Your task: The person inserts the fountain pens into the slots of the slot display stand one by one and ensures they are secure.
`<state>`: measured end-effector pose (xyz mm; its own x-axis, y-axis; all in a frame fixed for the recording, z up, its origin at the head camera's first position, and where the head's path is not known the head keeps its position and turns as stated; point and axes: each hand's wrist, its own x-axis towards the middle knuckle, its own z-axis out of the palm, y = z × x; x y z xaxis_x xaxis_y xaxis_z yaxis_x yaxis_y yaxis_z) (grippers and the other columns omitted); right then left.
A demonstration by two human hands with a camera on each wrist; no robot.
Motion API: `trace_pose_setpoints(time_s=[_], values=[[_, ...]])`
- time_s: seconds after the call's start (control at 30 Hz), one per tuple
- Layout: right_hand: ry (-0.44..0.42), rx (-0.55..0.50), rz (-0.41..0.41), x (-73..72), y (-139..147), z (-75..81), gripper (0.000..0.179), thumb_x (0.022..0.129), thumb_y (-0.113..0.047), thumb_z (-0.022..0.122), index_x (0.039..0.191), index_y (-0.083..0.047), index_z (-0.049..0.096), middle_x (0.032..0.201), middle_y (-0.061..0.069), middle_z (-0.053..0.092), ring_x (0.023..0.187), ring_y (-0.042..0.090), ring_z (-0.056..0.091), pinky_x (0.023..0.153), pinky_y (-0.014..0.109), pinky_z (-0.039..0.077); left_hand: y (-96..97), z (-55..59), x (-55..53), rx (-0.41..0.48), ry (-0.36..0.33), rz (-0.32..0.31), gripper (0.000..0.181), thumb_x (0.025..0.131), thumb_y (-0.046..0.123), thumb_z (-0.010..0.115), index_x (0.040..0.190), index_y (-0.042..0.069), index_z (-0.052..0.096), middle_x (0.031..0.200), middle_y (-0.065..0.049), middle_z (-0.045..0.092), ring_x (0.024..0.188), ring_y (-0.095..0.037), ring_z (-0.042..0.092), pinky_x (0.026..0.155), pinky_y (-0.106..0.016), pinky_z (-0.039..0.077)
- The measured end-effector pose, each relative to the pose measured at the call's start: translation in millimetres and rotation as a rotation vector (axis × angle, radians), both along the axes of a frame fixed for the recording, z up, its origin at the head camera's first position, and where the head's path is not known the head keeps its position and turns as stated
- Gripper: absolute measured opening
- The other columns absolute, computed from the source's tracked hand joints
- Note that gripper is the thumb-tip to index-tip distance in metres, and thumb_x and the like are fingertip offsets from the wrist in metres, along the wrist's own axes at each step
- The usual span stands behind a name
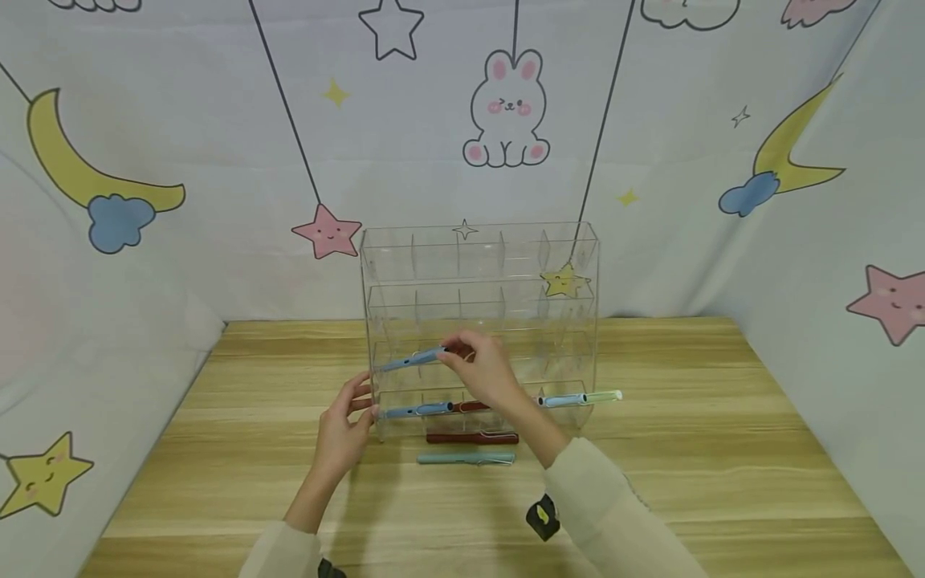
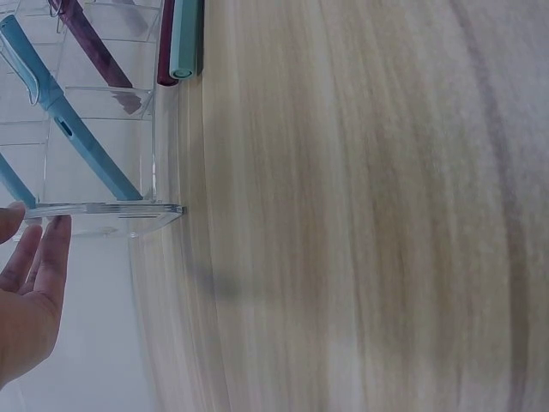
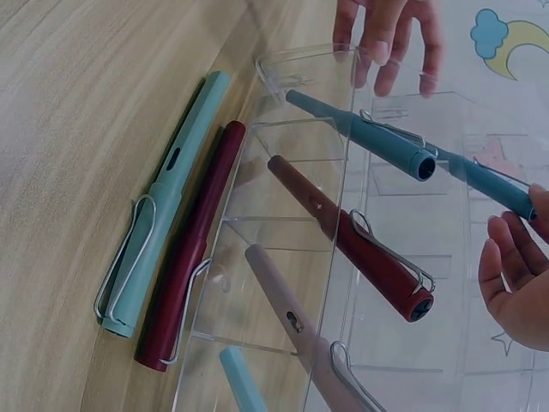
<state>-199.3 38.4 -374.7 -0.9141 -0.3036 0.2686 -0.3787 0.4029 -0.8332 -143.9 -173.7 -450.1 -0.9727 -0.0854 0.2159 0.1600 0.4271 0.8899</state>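
Head view: a clear compartment rack (image 1: 480, 282) stands near the middle of the far edge of a wood-grain surface (image 1: 723, 449). Of the 2 hands, the right hand (image 1: 486, 371) pinches a blue pen (image 1: 413, 360) by its capped end; it slants at the left end of the rack's 2nd row from the bottom. The left hand (image 1: 343, 433), fingers loosely extended, touches the rack's left side panel. Along the bottom row lean another blue pen (image 1: 419, 410), a red pen (image 1: 471, 406), a pinkish pen (image 3: 287, 309), a pale blue pen (image 1: 562, 400) and a yellow-green pen (image 1: 603, 396). Before the rack, towards the near edge, a dark red pen (image 1: 472, 438) and a mint pen (image 1: 466, 458) lie side by side.
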Motion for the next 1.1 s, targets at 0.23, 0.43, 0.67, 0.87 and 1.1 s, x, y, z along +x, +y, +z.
trace_pose_setpoints(time_s=[0.23, 0.43, 0.67, 0.87, 1.1], values=[[-0.001, -0.001, 0.031, 1.2, 3, 0.1, 0.016, 0.085, -0.008, 0.064, 0.099, -0.001, 0.065, 0.084, 0.003, 0.062, 0.073, 0.015, 0.055, 0.064, 0.023, 0.049, 0.3, 0.3, 0.1, 0.001, -0.013, 0.003, 0.050, 0.084, -0.011, 0.057, 0.131, 0.002, 0.044, 0.115, -0.025, 0.054, 0.101, -0.038, 0.057, 0.077, -0.042, 0.053], [-0.009, 0.007, 0.043, 1.4, 5, 0.7, 0.017, 0.085, -0.009, 0.065, 0.101, -0.003, 0.065, 0.085, 0.002, 0.062, 0.073, 0.014, 0.055, 0.063, 0.023, 0.050, 0.6, 0.5, 0.4, 0.006, -0.020, 0.002, 0.050, 0.085, -0.010, 0.057, 0.131, 0.002, 0.043, 0.116, -0.024, 0.054, 0.102, -0.038, 0.056, 0.077, -0.040, 0.054], [-0.023, 0.022, 0.088, 4.4, 13, 5.5, 0.024, 0.084, -0.013, 0.066, 0.108, -0.007, 0.064, 0.091, 0.001, 0.061, 0.077, 0.013, 0.055, 0.065, 0.025, 0.050, 1.2, 0.3, 0.6, 0.009, -0.018, -0.002, 0.050, 0.085, -0.010, 0.056, 0.131, 0.002, 0.043, 0.116, -0.024, 0.053, 0.102, -0.038, 0.056, 0.077, -0.041, 0.053], [-0.017, 0.042, 0.118, 8.7, 22, 8.7, 0.028, 0.085, -0.014, 0.066, 0.112, -0.007, 0.063, 0.097, 0.004, 0.061, 0.080, 0.014, 0.054, 0.069, 0.026, 0.050, 0.8, 0.1, 1.6, 0.015, -0.003, -0.012, 0.049, 0.085, -0.010, 0.056, 0.131, 0.002, 0.043, 0.117, -0.025, 0.053, 0.102, -0.038, 0.055, 0.078, -0.040, 0.053], [0.013, 0.021, 0.179, 15.6, 31, 8.0, 0.026, 0.084, -0.009, 0.066, 0.108, -0.001, 0.064, 0.092, 0.008, 0.062, 0.078, 0.016, 0.056, 0.067, 0.027, 0.051, 0.6, -0.2, 1.7, 0.009, 0.005, -0.012, 0.050, 0.085, -0.010, 0.056, 0.131, 0.001, 0.043, 0.117, -0.024, 0.053, 0.102, -0.038, 0.056, 0.078, -0.040, 0.053]])
